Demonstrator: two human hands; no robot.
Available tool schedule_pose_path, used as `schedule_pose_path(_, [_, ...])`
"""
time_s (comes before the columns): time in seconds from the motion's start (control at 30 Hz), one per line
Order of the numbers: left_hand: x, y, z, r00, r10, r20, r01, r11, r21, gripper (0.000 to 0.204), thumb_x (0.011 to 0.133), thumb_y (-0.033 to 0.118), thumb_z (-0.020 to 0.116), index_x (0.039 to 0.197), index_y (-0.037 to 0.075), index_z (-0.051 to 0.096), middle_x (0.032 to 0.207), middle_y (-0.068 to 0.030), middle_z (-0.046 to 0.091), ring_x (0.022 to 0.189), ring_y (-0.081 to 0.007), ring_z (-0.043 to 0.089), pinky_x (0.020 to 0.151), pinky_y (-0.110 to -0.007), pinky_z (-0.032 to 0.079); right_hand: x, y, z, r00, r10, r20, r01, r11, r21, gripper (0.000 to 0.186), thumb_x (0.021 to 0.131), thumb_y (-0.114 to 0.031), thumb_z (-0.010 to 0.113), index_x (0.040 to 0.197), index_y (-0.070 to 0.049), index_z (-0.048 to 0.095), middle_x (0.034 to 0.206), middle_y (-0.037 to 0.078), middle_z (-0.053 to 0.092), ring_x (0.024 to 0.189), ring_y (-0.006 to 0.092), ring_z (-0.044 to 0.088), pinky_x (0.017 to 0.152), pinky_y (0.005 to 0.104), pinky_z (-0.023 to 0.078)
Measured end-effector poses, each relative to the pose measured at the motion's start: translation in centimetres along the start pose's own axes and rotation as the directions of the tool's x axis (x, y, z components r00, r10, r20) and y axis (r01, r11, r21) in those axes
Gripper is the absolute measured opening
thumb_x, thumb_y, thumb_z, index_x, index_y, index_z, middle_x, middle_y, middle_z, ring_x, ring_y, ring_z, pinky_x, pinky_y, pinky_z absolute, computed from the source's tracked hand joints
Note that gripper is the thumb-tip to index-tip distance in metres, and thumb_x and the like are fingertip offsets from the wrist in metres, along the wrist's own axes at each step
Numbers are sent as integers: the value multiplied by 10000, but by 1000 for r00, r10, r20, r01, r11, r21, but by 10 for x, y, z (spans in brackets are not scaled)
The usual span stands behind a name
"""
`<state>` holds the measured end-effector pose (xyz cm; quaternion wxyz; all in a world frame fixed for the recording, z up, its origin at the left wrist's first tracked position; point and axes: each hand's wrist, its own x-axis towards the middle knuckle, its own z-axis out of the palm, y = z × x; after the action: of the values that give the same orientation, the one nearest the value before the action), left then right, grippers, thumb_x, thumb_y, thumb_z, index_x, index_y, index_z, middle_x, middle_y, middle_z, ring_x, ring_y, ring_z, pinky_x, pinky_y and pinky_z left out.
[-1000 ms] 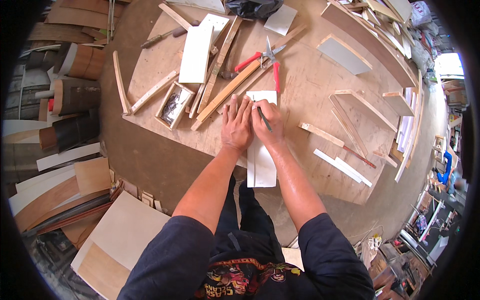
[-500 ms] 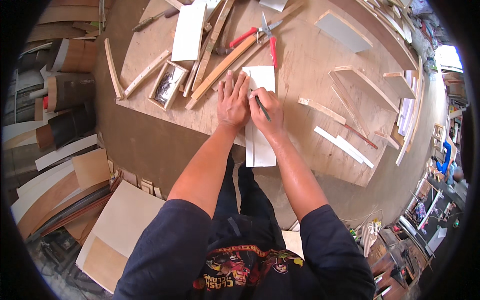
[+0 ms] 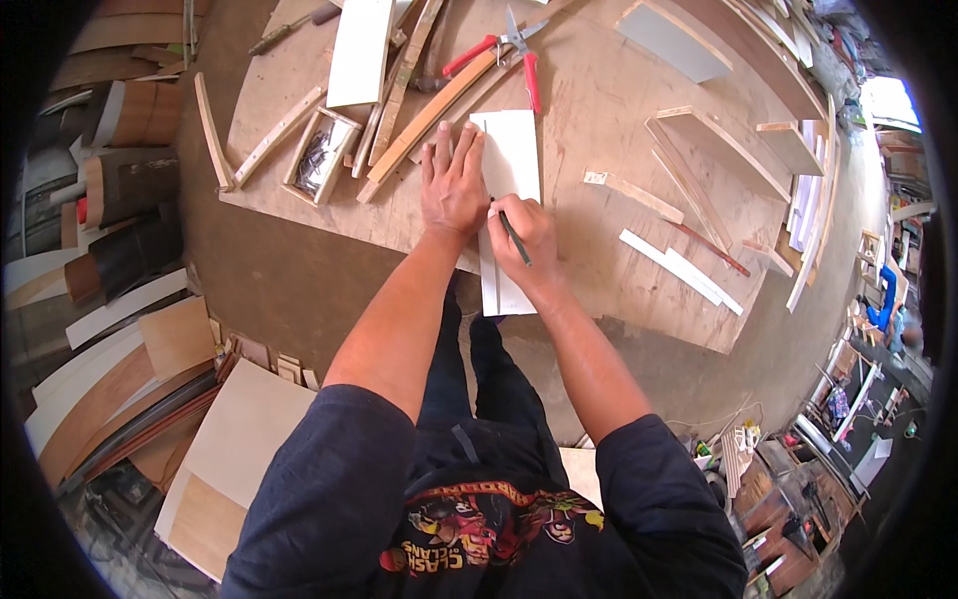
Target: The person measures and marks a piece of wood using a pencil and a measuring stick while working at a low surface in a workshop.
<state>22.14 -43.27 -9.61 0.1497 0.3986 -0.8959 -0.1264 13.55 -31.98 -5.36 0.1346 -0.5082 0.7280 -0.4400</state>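
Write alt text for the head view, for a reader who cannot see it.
Seen from above, a person's left hand presses flat on a white board on a plywood worktable, while the right hand holds a pencil against the board. Red-handled pliers, wood strips and a small tray lie beyond.

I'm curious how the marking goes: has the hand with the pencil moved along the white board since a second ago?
Yes. The right hand has slid down the white board toward the person, away from the red-handled snips, and now sits behind the left hand.
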Motion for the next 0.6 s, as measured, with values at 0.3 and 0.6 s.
schedule_pose_path(0.3, [-1, 0, 6, 998, 18, -52, -17, 1000, 15, 525, 931, 107, 532, 1456, 102, 510, 1565, -63, 465, 1516, -365, 297, 1206, -602, 241, -45, -18, -14, 999, 21, 26, -20, 1000, -7, 90, 821, 1, 669, 835, -46, 593, 752, 120, 632, 710, 333, 610, 632, 434, 500])
schedule_pose_path(0.6, [-2, -1, 8, 998, 22, -54, -20, 999, 46, 544, 937, 116, 535, 1478, 108, 483, 1573, -57, 456, 1511, -366, 305, 1208, -596, 245, -79, -25, -22, 993, 39, 115, -39, 999, -3, 179, 783, 55, 679, 868, -55, 566, 803, 110, 616, 742, 340, 571, 659, 421, 477])
